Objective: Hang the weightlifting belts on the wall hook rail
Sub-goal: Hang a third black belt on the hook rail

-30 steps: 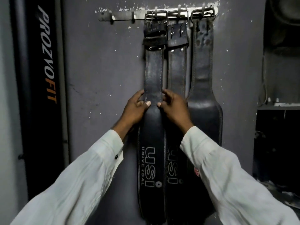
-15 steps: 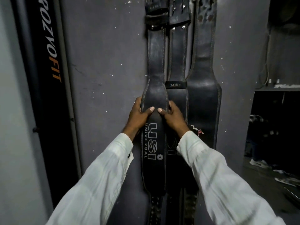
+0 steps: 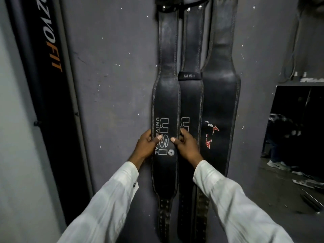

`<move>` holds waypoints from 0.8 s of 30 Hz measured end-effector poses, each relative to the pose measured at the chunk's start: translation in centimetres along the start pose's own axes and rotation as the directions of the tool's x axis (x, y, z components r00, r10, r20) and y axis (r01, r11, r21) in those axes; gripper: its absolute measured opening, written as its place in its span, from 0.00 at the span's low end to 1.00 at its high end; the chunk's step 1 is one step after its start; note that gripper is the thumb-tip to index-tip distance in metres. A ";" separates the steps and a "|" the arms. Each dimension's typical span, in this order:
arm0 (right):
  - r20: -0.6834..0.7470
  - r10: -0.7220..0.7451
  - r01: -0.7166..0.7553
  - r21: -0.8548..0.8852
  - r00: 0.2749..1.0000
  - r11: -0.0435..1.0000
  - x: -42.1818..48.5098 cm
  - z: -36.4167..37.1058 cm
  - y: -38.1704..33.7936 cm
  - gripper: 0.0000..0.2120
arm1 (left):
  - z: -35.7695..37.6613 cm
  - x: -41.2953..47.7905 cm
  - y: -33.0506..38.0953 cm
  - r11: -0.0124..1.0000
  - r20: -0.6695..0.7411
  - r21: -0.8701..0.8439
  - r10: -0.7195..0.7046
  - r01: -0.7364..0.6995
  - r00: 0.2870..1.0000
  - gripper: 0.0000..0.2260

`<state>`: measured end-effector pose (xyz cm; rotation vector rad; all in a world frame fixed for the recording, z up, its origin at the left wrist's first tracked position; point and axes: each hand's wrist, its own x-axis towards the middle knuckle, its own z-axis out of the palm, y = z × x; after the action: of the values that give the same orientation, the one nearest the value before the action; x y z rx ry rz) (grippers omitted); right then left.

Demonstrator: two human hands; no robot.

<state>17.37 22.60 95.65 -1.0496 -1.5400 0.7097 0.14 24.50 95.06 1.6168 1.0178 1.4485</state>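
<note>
I see three long black leather weightlifting belts hanging side by side against the grey, paint-flecked wall [image 3: 112, 85], their tops running out of frame at 12 o'clock, so I cannot see what holds them. The left black leather belt with white USI lettering [image 3: 165, 95] hangs in front, its edge overlapping the middle black belt with a small USI loop [image 3: 191, 95], and the right black belt with a red star logo [image 3: 220, 102] sits just beside that at 3 o'clock. My left hand [image 3: 146, 146] grips the left edge of the front belt's wide section, thumb laid over the lettering; my right hand [image 3: 186, 146] grips its right edge the same way, fingers tucked behind, thumb tip on the face. Both thumbs point toward each other, apart. White sleeves [image 3: 108, 207] reach in from 6 o'clock. At 9 o'clock stands a black upright panel with orange and white lettering [image 3: 47, 67].
</note>
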 end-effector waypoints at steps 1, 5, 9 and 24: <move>-0.033 -0.003 0.003 -0.007 0.999 1.000 -0.3 0.2 0.2 0.14 | -0.1 -0.2 -0.2 1.000 0.042 -0.003 -0.010 0.010 0.999 0.16; -0.105 -0.047 0.039 -0.075 0.993 0.996 -0.2 0.1 0.7 0.12 | 0.2 -1.2 -1.9 0.999 0.103 0.045 -0.002 -0.003 0.995 0.20; 0.022 0.020 -0.019 -0.043 1.000 0.999 -2.8 0.7 2.8 0.23 | 0.0 -1.6 -2.4 1.000 0.076 0.009 0.017 -0.018 0.997 0.20; -0.157 0.082 -0.129 -0.318 0.984 0.939 -6.2 2.9 6.0 0.23 | 0.9 -5.5 -6.2 0.981 -0.093 0.145 -0.113 0.125 0.989 0.11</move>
<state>16.23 19.90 87.02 -1.4097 -1.5172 0.4470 0.17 22.09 87.06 1.5811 1.2779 1.3976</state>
